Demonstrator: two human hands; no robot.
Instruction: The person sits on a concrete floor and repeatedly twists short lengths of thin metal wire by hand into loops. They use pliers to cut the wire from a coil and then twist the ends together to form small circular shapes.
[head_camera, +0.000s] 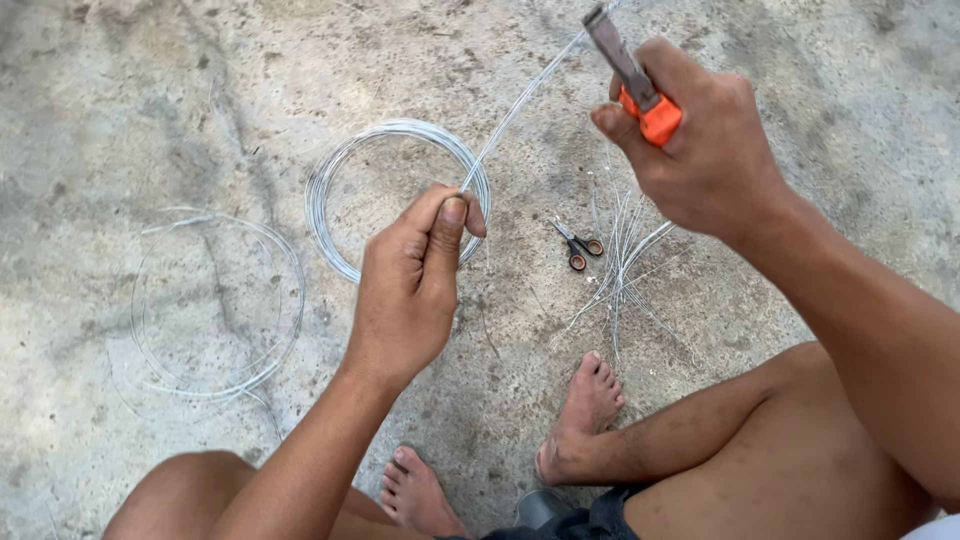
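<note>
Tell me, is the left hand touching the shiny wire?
Touching. The head view shows the left hand pinching the wire strand between thumb and fingers.

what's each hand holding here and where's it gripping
Left hand pinches the wire between thumb and fingers, near the coil. Right hand grips the pliers by their orange handle.

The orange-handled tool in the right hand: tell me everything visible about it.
The orange-handled tool looks like pliers or cutters: grey metal jaws, closed and pointing up and to the left, with orange grips mostly hidden in the right hand, which is clenched round them above the concrete floor. Its tip meets the thin silvery wire, which runs taut down to the left hand. Whether the jaws actually grip the wire is unclear.
</note>
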